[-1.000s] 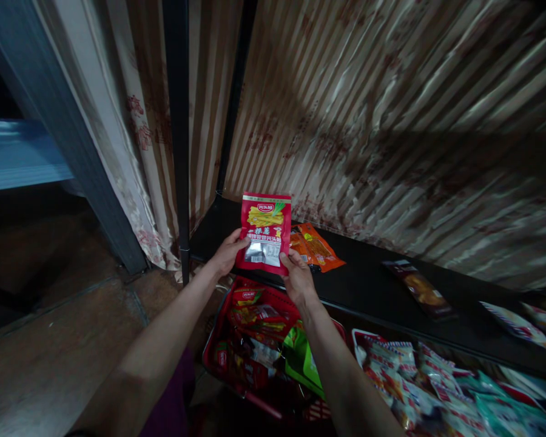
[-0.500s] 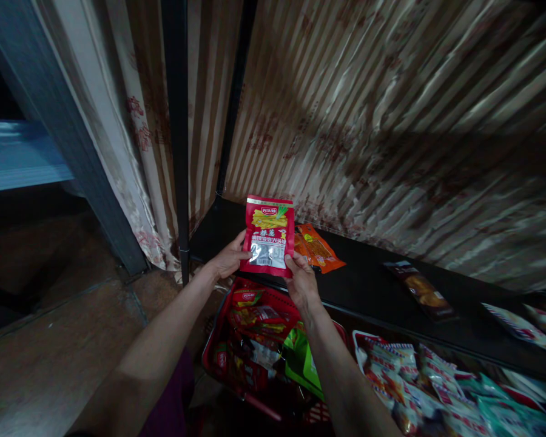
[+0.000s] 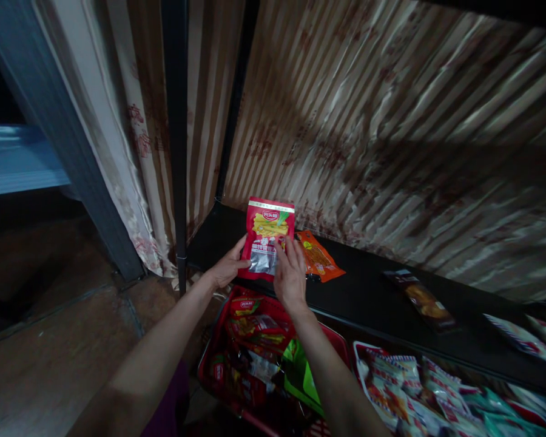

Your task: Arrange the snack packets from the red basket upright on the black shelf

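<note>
A red snack packet (image 3: 270, 220) with yellow sticks and green stalks printed on it is held up over the dark shelf. My left hand (image 3: 229, 267) pinches its lower left edge, thumb on the front. My right hand (image 3: 291, 273) lies across the packet's lower right front with its fingers stretched out, covering part of the printing. Just right of that hand, an orange snack packet (image 3: 321, 258) rests on the shelf. Below my hands stands a red basket (image 3: 213, 340) holding several red packets (image 3: 255, 325) and a green packet (image 3: 300, 370).
A brown packet (image 3: 425, 300) lies farther right on the black shelf (image 3: 364, 285). A second container (image 3: 361, 358) at the lower right is filled with white and teal packets. A striped curtain (image 3: 346, 121) hangs behind, and a dark post (image 3: 176, 152) rises at the left.
My right hand has let go of the packet's lower right corner and moved onto its front, fingers extended. My left hand keeps its hold.
</note>
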A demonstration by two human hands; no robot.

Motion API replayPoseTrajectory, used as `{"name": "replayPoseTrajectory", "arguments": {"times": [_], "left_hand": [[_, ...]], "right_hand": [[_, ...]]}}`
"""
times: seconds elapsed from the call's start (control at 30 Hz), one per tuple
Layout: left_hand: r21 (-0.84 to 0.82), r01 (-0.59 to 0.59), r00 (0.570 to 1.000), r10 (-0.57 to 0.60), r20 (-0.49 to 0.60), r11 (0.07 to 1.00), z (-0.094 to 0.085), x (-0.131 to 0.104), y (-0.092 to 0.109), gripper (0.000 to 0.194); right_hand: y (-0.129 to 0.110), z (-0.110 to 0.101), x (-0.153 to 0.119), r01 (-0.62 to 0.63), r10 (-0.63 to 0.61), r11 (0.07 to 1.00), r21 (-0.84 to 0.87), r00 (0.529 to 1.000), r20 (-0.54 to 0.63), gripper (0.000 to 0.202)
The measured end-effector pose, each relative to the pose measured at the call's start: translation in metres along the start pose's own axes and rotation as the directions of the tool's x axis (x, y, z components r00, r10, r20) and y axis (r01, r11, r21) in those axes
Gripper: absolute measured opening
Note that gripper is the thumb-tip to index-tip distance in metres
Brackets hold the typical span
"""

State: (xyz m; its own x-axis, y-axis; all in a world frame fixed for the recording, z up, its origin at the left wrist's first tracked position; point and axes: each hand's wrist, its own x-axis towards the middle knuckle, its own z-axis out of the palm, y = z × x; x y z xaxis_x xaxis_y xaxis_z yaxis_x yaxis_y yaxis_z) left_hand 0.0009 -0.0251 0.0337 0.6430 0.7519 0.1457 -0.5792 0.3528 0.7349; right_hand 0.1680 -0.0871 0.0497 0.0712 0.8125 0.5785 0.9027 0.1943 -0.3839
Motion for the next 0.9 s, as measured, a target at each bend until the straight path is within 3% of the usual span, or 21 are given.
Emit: {"name": "replayPoseTrajectory", "arguments": {"times": [0.07,0.23,0.43,0.57,0.67,0.77,0.83,0.9], "left_hand": [[0.040,0.001,1.000,-0.001,0.007,0.999,0.002,-0.002,0.002,0.094],[0.101,0.050,0.998,-0.054,0.037,0.994,0.004,-0.006,0.006,0.071],[0.157,-0.032,0.996,0.018,0.086,0.987,-0.001,-0.007,0.010,0.043],[0.185,-0.085,0.995,0.073,0.071,0.979,0.000,-0.008,0.014,0.035],[0.137,-0.091,0.996,0.090,0.007,0.986,-0.001,-0.006,0.015,0.039],[0.162,-0.097,0.990,0.111,-0.081,0.982,-0.005,-0.001,0.011,0.040],[0.208,-0.097,0.970,0.139,-0.198,0.973,-0.009,0.003,0.008,0.039],[0.245,-0.076,0.924,0.161,-0.348,0.967,-0.012,0.006,0.005,0.040]], "right_hand": [[-0.006,0.003,0.002,-0.033,0.023,0.996,0.082,0.992,0.121,0.048],[-0.029,0.002,0.008,-0.332,0.254,0.893,0.305,0.929,0.269,0.067],[-0.049,-0.005,0.016,-0.452,0.318,0.588,0.671,0.892,0.323,0.079],[-0.044,0.002,0.013,-0.442,0.372,0.511,0.737,0.887,0.274,0.073],[-0.040,0.005,0.009,-0.460,0.436,0.312,0.831,0.847,0.305,0.056],[-0.040,0.003,0.008,-0.505,0.517,0.088,0.859,0.760,0.394,0.047],[-0.039,0.000,0.006,-0.528,0.560,0.008,0.849,0.706,0.434,0.041],[-0.037,-0.002,0.004,-0.550,0.586,-0.037,0.835,0.665,0.464,0.034]]}}
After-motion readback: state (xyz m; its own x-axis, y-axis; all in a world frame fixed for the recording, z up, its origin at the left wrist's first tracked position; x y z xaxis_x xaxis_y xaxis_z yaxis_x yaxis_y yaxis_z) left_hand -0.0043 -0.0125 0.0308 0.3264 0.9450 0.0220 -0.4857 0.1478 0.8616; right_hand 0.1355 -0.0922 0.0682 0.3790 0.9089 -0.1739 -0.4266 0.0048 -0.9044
